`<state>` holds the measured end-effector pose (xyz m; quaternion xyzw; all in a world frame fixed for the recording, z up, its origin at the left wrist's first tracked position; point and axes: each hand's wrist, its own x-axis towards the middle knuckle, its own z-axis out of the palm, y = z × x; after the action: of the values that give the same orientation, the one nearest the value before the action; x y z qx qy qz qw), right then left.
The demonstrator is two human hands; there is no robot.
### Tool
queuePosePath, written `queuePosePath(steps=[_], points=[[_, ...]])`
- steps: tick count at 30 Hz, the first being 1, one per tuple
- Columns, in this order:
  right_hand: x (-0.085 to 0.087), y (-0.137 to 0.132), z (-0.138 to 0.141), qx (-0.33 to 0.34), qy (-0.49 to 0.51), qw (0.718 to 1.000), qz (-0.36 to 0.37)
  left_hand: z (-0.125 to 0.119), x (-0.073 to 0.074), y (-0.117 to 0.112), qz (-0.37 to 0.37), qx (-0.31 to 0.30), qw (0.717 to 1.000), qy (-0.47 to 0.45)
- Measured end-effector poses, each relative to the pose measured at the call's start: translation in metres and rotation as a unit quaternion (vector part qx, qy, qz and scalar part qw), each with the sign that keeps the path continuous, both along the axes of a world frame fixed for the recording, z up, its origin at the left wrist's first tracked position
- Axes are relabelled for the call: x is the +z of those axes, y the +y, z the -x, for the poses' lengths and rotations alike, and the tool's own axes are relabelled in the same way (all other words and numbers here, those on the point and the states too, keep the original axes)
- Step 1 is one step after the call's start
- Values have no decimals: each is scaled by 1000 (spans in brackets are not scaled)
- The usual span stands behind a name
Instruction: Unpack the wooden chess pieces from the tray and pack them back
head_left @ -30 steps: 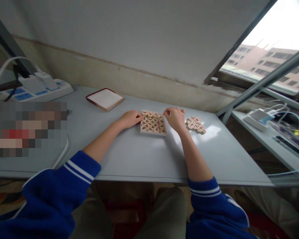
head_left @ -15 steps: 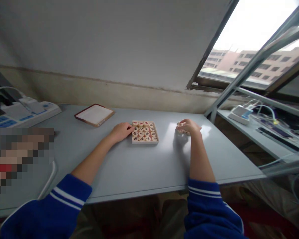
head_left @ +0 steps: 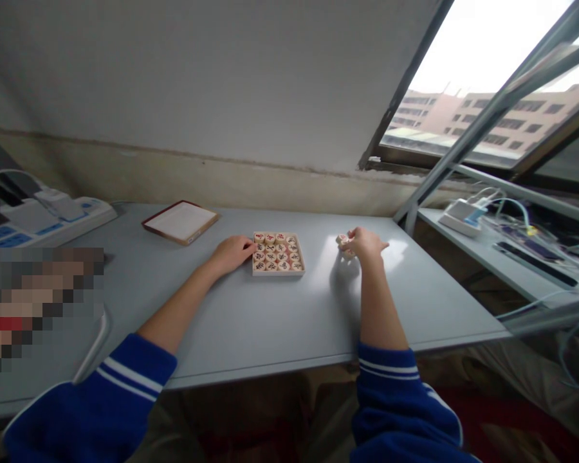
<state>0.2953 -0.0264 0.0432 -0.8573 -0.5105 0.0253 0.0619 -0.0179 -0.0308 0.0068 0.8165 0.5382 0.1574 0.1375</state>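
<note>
A shallow square wooden box (head_left: 277,272) lies on the grey table (head_left: 270,321), filled with round wooden chess discs (head_left: 276,251) marked in red and black. My left hand (head_left: 230,253) rests against the box's left edge, fingers curled. My right hand (head_left: 365,244) is to the right of the box, closed over a small heap of loose discs (head_left: 342,240); most of that heap is hidden under the fingers. Both arms wear blue sleeves with white stripes.
The box's lid (head_left: 181,222) lies white side up at the back left. A power strip (head_left: 38,218) with plugs and cables sits at the far left. A second shelf (head_left: 502,254) with cables and a charger stands to the right, under an open window.
My right hand left the box's right edge and moved right onto the loose discs. My left hand stayed at the box. The camera view tilted and shifted.
</note>
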Motion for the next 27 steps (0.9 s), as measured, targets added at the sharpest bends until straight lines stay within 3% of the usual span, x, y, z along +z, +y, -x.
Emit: queuePosePath(steps=[7, 16, 27], points=[[0, -3, -5, 0, -46, 999, 7, 0, 0, 0, 1, -2, 1000, -7], [0, -2, 8, 20, -119, 992, 21, 1, -4, 2, -12, -2, 1000, -7], [-4, -1, 10, 53, -101, 993, 19, 0, -4, 1, -19, 5, 1000, -8]])
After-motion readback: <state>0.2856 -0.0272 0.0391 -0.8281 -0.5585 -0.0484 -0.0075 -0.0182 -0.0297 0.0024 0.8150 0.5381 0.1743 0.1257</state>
